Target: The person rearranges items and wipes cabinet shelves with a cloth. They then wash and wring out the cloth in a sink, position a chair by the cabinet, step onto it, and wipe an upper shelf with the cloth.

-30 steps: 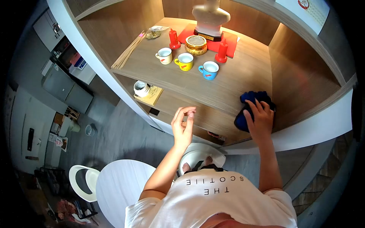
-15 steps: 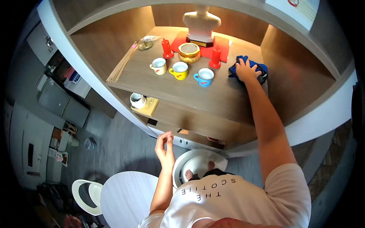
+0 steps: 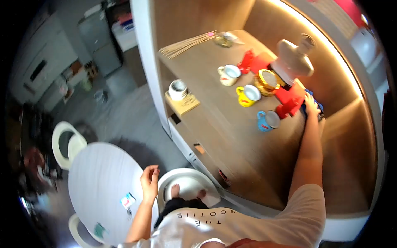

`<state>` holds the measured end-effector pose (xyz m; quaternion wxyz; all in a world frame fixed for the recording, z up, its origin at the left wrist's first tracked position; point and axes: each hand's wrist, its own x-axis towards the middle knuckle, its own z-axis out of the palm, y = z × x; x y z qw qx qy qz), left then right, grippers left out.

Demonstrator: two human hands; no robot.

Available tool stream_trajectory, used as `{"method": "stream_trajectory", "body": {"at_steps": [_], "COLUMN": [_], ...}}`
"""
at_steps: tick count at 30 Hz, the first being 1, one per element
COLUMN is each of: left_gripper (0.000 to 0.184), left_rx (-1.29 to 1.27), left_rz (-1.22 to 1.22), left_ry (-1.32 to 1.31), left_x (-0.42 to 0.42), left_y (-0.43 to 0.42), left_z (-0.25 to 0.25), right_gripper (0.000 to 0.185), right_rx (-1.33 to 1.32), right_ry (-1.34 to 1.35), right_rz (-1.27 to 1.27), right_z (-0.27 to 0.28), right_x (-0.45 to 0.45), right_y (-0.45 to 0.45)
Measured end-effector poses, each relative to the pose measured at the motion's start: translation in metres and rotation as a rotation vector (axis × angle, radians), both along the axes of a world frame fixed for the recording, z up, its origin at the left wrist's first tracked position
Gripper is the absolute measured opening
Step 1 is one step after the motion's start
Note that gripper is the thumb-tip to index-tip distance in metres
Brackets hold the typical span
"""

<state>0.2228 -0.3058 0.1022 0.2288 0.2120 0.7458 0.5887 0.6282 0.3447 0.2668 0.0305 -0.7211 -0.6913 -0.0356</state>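
My right hand [image 3: 312,105] presses on a bunched blue and black cloth [image 3: 320,110] at the back right of the shelf. The fingers lie over the cloth and hide part of it. Close by, a red candle [image 3: 289,107] stands on a red sheet [image 3: 259,63], beside a gold incense pot [image 3: 266,82] and a pale bust [image 3: 290,58]. A blue mug [image 3: 268,121], a yellow mug [image 3: 248,96] and a cream mug [image 3: 228,75] line the front. My left hand [image 3: 149,182], empty and loosely curled, hangs near the round table, thumb apart from the fingers.
Incense sticks [image 3: 188,44] and a glass dish [image 3: 223,39] lie at the shelf's far left. Below, a white cup [image 3: 178,90] sits on a yellow box [image 3: 184,104]. My feet rest on a white stool [image 3: 211,194], beside a round table [image 3: 103,177] and white chair [image 3: 62,144].
My right hand and the cloth have shifted deeper into the shelf, behind the nearer red candle. The view has turned, and more of the round table shows. My left hand remains empty.
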Motion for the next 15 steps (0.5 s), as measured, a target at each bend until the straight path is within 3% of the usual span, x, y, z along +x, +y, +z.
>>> {"method": "stream_trajectory", "body": {"at_steps": [2,3,4,5,7,8,9,10,15], "left_gripper": [0.019,0.019,0.019,0.017,0.018,0.018,0.018,0.018,0.018], "left_rx": [-0.030,-0.035,-0.036,0.009,-0.009,-0.017,-0.022,-0.017,-0.009], "left_rz": [-0.046,-0.070,-0.098,-0.072,-0.076,-0.075,-0.066,-0.039,0.072], "left_ry": [0.033,0.034,0.031,0.032,0.041,0.032,0.021,0.001,-0.083], "left_x": [0.009,0.010,0.013,0.016,0.016,0.015,0.012,0.010,-0.011], "left_y": [0.005,0.006,0.006,0.007,-0.001,-0.008,-0.016,-0.023,-0.058], "left_z": [0.004,0.003,0.002,-0.002,0.000,0.000,-0.002,-0.005,-0.016], "right_gripper": [0.061,0.062,0.061,0.061,0.065,0.067,0.069,0.070,0.073], "right_rx": [0.002,-0.001,-0.017,-0.018,0.068,-0.008,0.041,0.031,0.031], "right_ry": [-0.003,-0.099,-0.364,-0.381,-0.141,0.004,-0.059,0.043,0.020], "right_rz": [0.114,0.167,0.234,0.129,0.207,-0.077,-0.019,-0.215,-0.121], "right_z": [-0.017,-0.011,-0.006,-0.004,-0.036,0.004,-0.035,-0.007,-0.007], "right_x": [0.037,0.040,0.043,0.039,0.103,0.047,0.122,0.088,0.119], "right_y": [0.050,0.049,0.044,0.036,0.096,0.014,0.080,0.016,-0.013]}}
